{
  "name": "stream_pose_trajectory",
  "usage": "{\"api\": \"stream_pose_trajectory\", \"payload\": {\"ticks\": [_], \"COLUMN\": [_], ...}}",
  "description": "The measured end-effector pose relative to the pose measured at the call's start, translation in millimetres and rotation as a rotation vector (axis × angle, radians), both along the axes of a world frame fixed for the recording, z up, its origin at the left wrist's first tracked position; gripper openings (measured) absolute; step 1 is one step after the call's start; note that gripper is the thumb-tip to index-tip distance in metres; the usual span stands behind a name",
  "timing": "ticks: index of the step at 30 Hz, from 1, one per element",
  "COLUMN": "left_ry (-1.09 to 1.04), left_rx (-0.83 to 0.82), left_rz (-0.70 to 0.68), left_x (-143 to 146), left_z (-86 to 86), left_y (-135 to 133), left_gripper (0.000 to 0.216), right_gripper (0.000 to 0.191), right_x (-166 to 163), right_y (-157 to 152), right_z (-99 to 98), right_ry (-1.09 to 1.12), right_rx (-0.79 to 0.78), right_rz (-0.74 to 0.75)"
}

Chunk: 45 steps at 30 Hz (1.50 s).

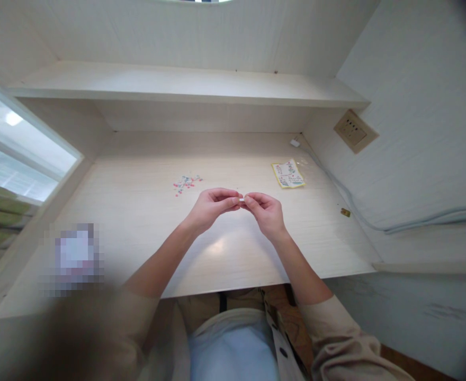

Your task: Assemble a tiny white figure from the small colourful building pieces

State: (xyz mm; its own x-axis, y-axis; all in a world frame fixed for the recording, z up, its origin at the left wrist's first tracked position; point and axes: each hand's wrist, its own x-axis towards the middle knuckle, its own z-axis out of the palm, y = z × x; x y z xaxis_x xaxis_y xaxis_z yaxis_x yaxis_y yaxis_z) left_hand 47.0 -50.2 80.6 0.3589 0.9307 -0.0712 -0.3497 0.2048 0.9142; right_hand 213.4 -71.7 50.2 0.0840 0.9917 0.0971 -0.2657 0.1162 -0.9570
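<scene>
Over the middle of the pale wooden desk [137, 238], both hands meet fingertip to fingertip. A small white piece [241, 200] shows between them, too small to name. My left hand [213, 207] pinches its left end, thumb against fingers. On its other end, my right hand [268, 211] closes in a like pinch. Just beyond my left hand lies a loose scatter of tiny red and blue-grey pieces [186, 183]. Past my right hand lies a printed sheet with a yellow border [288, 174], with clear plastic at its right side.
A shelf [193, 84] spans the back above the desk. Along the right wall run a grey cable [346, 193] and a white plug [295, 142], below a wall socket [355, 130]. A small yellowish item [344, 212] lies near the right edge. A blurred-out object [74, 256] sits at left.
</scene>
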Motion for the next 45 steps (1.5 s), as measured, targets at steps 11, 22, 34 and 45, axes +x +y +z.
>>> {"api": "stream_pose_trajectory", "payload": {"ticks": [11,22,34,45], "left_ry": [0.248,0.367,0.38,0.395], "left_rx": [0.173,0.366,0.298,0.264], "left_rz": [0.03,0.002,0.041,0.058], "left_x": [5.4,13.4,2.5,-0.5], "left_z": [0.7,-4.3,-8.6,-11.2], "left_y": [-0.6,2.0,5.2,8.0], "left_gripper": [0.026,0.019,0.018,0.019], "right_gripper": [0.029,0.028,0.03,0.027], "right_x": [4.8,13.4,7.3,7.8], "right_y": [-0.6,-1.5,1.6,3.7], "right_z": [-3.7,-10.1,-11.0,-6.7], "right_ry": [-0.09,-0.109,-0.138,-0.231], "right_rx": [-0.027,-0.049,-0.082,-0.066], "right_rz": [-0.033,-0.009,0.03,0.04]}}
